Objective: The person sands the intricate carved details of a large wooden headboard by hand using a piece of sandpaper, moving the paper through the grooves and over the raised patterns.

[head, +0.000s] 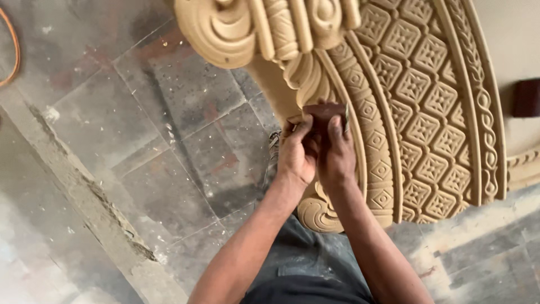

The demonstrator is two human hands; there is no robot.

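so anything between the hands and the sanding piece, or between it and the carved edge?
Nothing visible. Both the left hand and right hand grip the dark sanding piece directly, and it presses straight against the carved wooden panel at its ribbed edge.

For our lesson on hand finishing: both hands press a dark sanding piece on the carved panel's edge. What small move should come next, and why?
Probably a short stroke along the curved moulding. The left hand and right hand together pinch the dark sanding piece against the carved wooden panel, right at its ribbed border, so following that curve seems the natural motion.
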